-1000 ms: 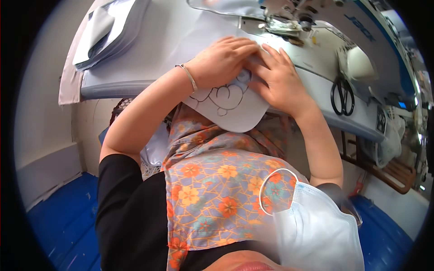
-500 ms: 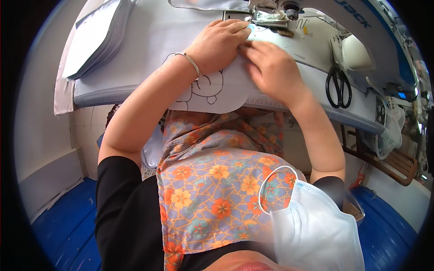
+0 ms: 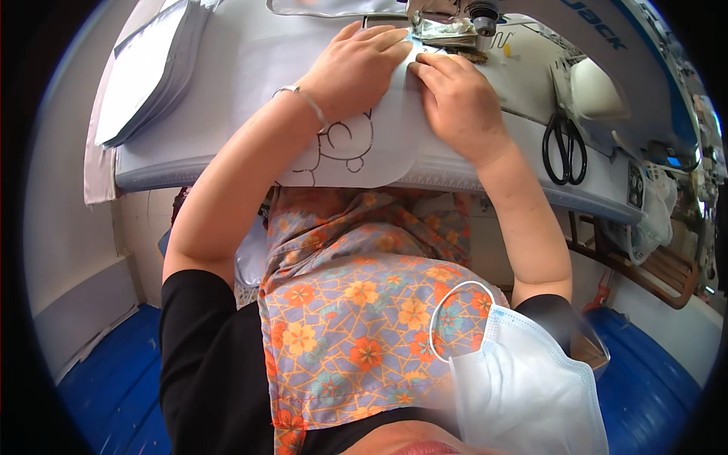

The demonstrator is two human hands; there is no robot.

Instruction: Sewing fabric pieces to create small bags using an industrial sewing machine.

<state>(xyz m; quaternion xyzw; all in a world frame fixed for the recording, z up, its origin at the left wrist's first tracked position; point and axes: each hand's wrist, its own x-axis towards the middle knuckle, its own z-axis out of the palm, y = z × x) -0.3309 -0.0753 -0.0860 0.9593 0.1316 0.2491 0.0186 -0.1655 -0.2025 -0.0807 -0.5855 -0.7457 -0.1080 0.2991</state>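
Observation:
A thin white sheet [image 3: 390, 155] with a black cartoon line drawing lies on the sewing table, its rounded near corner reaching the front edge. My left hand [image 3: 356, 70] rests flat on it, fingers stretched toward the needle area of a white sewing machine [image 3: 599, 45]. Close by on the right, my right hand [image 3: 460, 102] has its thumb and fingertips pinched together at the sheet's right edge. Its fingertips partly hide that edge. Between the hands and the machine's presser foot shows a small light-blue patch.
Black-handled scissors [image 3: 565, 148] lie right of my right hand. A stack of white pieces [image 3: 144, 72] sits at the table's far left. A clear plastic bag [image 3: 654, 212] hangs at the right end, above a brown wooden rack [image 3: 644, 262]. A face mask [image 3: 531, 379] hangs low in front.
My right hand, blurred before, is now steady and slightly farther up at the sheet's edge. My left hand has shifted a little up and left, its fingers more spread.

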